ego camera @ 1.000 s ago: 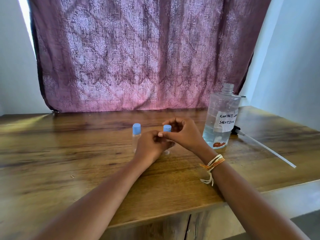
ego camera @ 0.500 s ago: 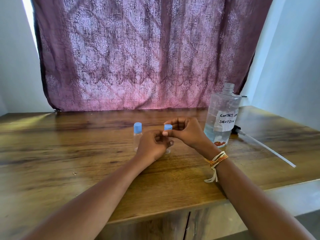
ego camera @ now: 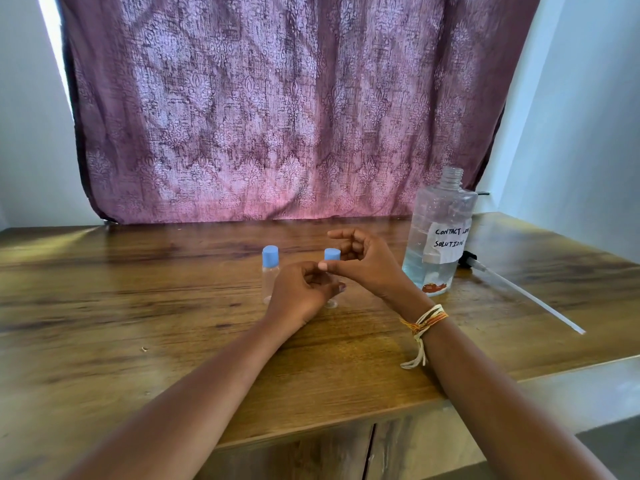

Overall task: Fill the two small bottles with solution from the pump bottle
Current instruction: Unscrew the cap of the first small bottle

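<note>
Solution low in pump bottle

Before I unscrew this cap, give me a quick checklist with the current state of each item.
1. Left hand grips right small bottle: ok.
2. Right hand on its blue cap: cannot tell; fingers curl beside it, contact unclear.
3. Left small bottle upright, capped, clear of hands: ok.
4. Big bottle open, upright, holding solution: ok.
5. Pump off, lying on the table: ok.
6. Small bottles filled: not ok; both look empty.
</note>
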{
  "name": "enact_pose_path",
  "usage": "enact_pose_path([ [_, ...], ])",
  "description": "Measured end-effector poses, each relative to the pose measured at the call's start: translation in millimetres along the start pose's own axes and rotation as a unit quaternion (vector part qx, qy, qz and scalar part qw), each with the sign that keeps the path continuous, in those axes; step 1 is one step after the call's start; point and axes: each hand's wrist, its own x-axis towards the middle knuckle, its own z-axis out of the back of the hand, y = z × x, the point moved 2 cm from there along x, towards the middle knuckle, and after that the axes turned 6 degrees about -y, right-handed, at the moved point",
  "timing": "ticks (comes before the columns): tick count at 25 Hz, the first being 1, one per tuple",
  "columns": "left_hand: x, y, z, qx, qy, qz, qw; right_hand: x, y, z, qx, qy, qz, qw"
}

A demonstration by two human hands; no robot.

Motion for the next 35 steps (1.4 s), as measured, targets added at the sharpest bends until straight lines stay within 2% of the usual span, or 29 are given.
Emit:
enact_pose_path([
  [5,0.1,0.6,-1.2,-0.007,0.004,0.011,1.0,-2.8,-0.6,0.1,0.051,0.085,-0.007,0.995],
  [10,0.3,0.0,-0.2,0.011,0.005,-0.005,1.0,0.7,-4.6,-1.8,-0.008,0.026,0.006,1.0],
  [14,-0.1,1.3,-1.1,-0.003,0.006,0.014,1.0,-0.2,-3.8,0.3,0.049,0.064,-0.003,0.997],
  [16,0.3,1.6,-1.0,0.004,0.006,0.0,1.0,-0.6,-2.8,-1.0,0.042,0.077,0.007,0.996],
  [19,0.3,1.7,-0.2,0.006,0.008,-0.011,1.0,0.7,-4.3,-1.9,-0.014,0.031,0.033,0.999],
  [21,0.8,2.8,-0.2,0.01,0.003,-0.011,1.0,1.3,-5.2,-0.9,-0.014,0.015,0.045,0.999],
  [26,2.8,4.2,-1.3,0.005,0.007,0.006,1.0,0.5,-6.1,-0.8,0.006,0.07,0.037,0.997],
  [31,1.9,5.8,-1.8,0.005,0.002,-0.011,1.0,1.5,-6.4,-0.7,-0.008,0.029,0.035,0.999],
  [35,2.1,6.6,-2.7,-0.007,0.002,0.0,1.0,0.4,-7.1,0.3,0.032,0.067,0.028,0.997],
])
